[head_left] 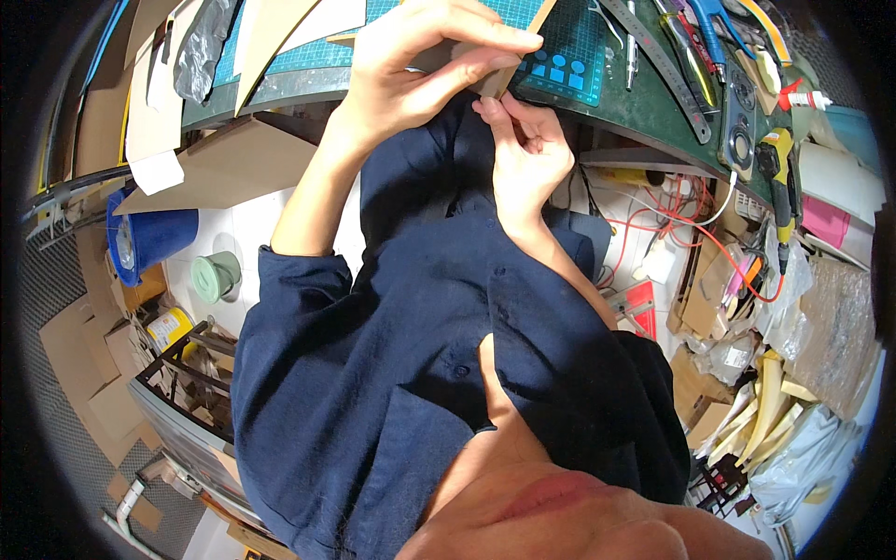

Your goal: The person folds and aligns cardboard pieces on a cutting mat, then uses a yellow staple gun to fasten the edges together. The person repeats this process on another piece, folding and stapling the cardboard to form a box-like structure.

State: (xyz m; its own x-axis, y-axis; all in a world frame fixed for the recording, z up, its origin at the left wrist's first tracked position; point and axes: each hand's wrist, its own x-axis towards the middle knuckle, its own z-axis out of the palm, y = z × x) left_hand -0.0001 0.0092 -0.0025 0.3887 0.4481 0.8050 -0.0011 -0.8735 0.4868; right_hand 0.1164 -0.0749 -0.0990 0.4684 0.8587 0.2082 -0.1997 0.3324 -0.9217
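Note:
Above the table's near edge, my two hands hold a narrow brown piece that looks like cardboard (542, 15). My left hand (411, 65) pinches it between thumb and fingers from the left. Below, my right hand (530, 154) has its thumb and fingertips closed at the lower end of the same piece. Its far end runs up out of the picture, and my left fingers cover part of its middle. Behind it lies a teal gridded cutting mat (583, 42) on the dark green table (672, 121).
On the table's right are a metal ruler (667, 79), a silver pen-like tool (632, 56), and a blue-handled tool (711, 21). Cardboard sheets (219, 163) lean at the left. A yellow-and-black power tool (775, 168) hangs at the right edge, above orange cable (686, 219). A blue bin (173, 238) stands on the floor.

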